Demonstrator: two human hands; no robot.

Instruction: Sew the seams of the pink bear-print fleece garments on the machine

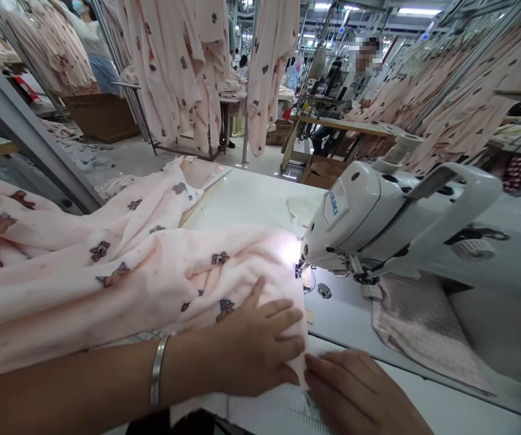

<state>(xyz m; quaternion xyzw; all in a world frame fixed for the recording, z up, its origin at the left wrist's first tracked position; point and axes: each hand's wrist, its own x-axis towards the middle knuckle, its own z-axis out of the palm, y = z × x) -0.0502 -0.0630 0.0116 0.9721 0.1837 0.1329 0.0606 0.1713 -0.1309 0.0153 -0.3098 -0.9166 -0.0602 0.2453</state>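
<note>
A pink plush fabric piece [165, 272] with printed bears spreads over the left of the sewing table, its right edge running under the needle area of a white sewing machine [360, 205]. My left hand [264, 338] lies flat on this fabric just in front of the presser foot [299, 270], fingers spread. Closer to me, my right hand [355, 386] has its fingers together at the fabric's near right edge, pinching it. The machine's lamp lights the cloth brightly beside the needle.
A folded pale pink cloth [423, 326] lies under the machine arm. Pink printed garments [174, 66] hang beyond the table, more on a rack [468, 96] at right. A grey metal post [34, 127] slants at left. A person [355, 72] sits at another station.
</note>
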